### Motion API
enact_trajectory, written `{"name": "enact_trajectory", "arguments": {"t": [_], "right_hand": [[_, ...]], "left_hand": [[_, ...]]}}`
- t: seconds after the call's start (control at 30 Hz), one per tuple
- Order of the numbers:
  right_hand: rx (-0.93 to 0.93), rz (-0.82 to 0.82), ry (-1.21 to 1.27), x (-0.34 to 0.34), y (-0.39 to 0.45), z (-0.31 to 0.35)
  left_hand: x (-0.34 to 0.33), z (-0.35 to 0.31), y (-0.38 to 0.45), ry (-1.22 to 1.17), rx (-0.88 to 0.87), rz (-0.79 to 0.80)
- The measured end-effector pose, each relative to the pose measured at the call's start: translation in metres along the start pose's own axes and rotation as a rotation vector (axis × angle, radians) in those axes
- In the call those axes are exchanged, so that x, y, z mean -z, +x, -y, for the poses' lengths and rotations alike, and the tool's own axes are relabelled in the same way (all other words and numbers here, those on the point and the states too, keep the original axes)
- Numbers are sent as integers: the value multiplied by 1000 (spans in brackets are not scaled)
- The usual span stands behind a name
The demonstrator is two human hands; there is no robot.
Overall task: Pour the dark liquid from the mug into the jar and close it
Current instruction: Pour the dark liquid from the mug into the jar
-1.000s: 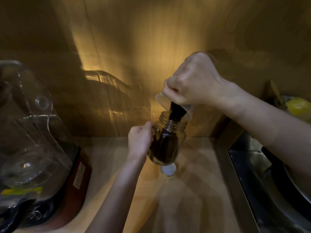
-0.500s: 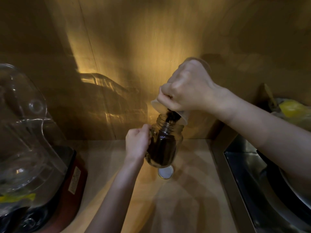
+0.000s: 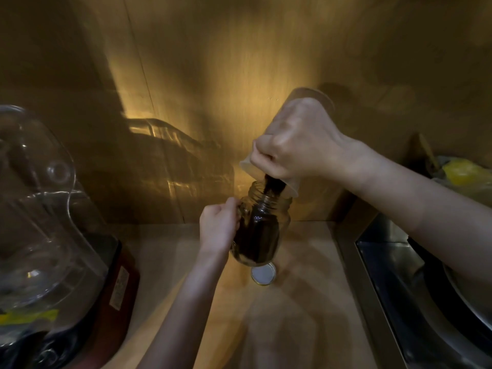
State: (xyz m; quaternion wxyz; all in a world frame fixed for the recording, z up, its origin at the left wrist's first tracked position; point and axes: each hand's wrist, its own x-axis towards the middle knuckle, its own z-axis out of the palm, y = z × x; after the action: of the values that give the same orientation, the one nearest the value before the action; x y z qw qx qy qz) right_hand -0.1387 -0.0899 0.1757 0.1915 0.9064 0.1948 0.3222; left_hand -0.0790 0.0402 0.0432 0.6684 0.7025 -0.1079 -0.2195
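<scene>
A: How does the right hand [image 3: 298,145] sit?

B: High, over the jar [image 3: 262,227]. Its fingers are curled round the mug [image 3: 286,182], which is tipped steeply, base up toward the wall, rim down. The forearm comes in from the right edge, wrist bent.

A: And the left hand [image 3: 218,226]?

B: Lower, arm reaching up from the bottom of the view. Its fingers are curled at the jar's left side, gripping it there; whether that is a handle or the glass wall I cannot tell. The jar leans a little, mouth up under the mug's rim.

A: Where is the liquid [image 3: 274,186]?

B: A dark stream falls from the mug's rim straight into the jar's mouth. The jar is dark through most of its body.

A: The lid [image 3: 263,273]?

B: Flat on the counter [image 3: 306,302], just in front of the jar's base, white inside facing up.

A: What has changed from half a second ago?

B: The mug is tipped further; more of its clear base shows above the knuckles. The stream looks a bit longer. The left hand's hold is the same, and the lid has not moved.

A: Anything else nearby?

B: A blender [image 3: 53,235] with a clear jug and red base at the left, a sink [image 3: 386,275] at the right, something yellow [image 3: 463,171] behind it.
</scene>
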Motion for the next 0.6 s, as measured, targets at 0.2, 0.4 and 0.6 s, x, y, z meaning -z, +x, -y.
{"name": "enact_trajectory", "arguments": {"t": [0.2, 0.4, 0.6], "right_hand": [[7, -4, 11, 3, 1, -2], [16, -9, 0, 7, 3, -2], [20, 29, -15, 7, 2, 2]], "left_hand": [[-1, -3, -3, -15, 10, 9], [0, -5, -5, -15, 13, 21], [0, -5, -7, -13, 10, 42]]}}
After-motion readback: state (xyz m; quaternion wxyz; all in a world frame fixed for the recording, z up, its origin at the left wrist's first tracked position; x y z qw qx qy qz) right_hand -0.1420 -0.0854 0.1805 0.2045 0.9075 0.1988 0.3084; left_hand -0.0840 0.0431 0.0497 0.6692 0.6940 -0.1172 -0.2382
